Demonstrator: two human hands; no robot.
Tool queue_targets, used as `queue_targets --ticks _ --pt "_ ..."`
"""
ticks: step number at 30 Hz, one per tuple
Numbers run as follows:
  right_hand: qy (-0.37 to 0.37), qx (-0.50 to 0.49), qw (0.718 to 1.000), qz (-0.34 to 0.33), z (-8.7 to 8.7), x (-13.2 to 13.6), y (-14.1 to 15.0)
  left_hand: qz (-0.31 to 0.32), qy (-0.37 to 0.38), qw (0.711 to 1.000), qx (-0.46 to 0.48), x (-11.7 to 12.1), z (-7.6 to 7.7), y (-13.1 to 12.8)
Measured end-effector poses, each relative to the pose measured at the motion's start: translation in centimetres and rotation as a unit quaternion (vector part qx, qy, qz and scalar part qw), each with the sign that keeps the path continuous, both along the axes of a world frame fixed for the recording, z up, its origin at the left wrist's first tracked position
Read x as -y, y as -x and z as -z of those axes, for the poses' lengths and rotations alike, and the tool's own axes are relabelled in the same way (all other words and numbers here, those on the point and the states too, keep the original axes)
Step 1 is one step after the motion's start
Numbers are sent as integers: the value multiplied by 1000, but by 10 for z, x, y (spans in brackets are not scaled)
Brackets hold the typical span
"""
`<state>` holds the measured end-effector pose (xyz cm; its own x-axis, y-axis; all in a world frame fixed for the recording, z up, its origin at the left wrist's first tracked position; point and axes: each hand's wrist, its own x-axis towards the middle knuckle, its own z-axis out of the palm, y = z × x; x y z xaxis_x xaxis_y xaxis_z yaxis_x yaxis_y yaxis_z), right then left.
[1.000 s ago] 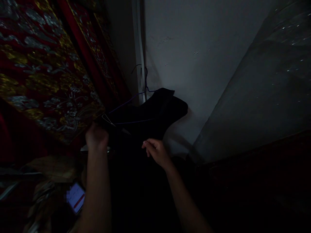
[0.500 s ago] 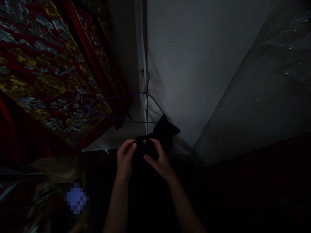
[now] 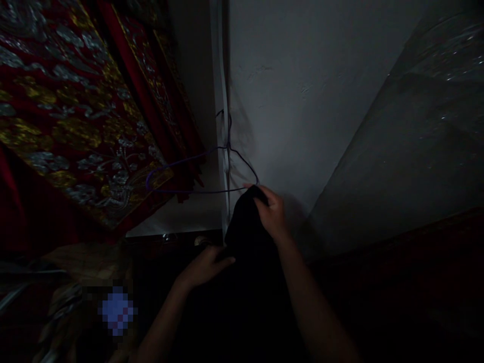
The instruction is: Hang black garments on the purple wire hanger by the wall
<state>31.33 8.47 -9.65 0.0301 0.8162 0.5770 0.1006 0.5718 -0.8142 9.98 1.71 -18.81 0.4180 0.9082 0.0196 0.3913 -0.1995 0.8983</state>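
A thin purple wire hanger [image 3: 189, 191] hangs by its hook against the white wall. Black cloth, apparently a garment [image 3: 245, 227], reaches up to the right end of the hanger. There my right hand [image 3: 273, 209] pinches the cloth at its upper edge, the fingertips close to the wire. Lower down, my left hand [image 3: 206, 263] is at the left edge of the same cloth, its thumb lying on the front and its other fingers partly lost in the dark. The lower part of the cloth blends into shadow.
Red fabric with gold and silver floral embroidery [image 3: 75, 131] hangs at the left. A narrow white pipe or strip [image 3: 221, 65] runs down the wall. Clear plastic sheeting [image 3: 427, 136] covers the wall at right. A bundled tan cloth [image 3: 86, 259] lies at lower left.
My right hand has moved up and right to the hanger's right end, raising the black cloth there. My left hand has dropped lower. The hanger's left end has swung slightly right.
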Motion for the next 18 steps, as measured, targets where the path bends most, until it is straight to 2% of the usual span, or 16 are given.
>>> queue_targets --ticks 2,4,5,7,9,11,13,15,18 --pt "23 -30 999 24 -3 -28 7 -32 -66 997 11 -3 -7 8" --pt "86 -9 996 -14 4 -53 15 -62 -101 992 41 -6 -22 16" --pt "105 14 994 -39 10 -62 18 -61 -90 993 43 -7 -31 21" --pt "92 57 993 -51 19 -73 15 -33 -33 999 14 -9 -47 36" --pt "42 81 996 -12 21 -75 1 -20 10 1000 -17 -11 -60 56" --pt "12 111 993 31 15 -69 -21 -51 8 999 -5 -14 -68 78" --pt "4 151 988 41 5 -59 -43 -107 -42 993 16 -21 -76 97" --pt "7 180 983 39 -6 -49 -58 -142 -122 982 -3 -31 -90 108" --pt "7 192 980 47 -16 -35 -65 -136 -211 965 -76 -43 -119 109"
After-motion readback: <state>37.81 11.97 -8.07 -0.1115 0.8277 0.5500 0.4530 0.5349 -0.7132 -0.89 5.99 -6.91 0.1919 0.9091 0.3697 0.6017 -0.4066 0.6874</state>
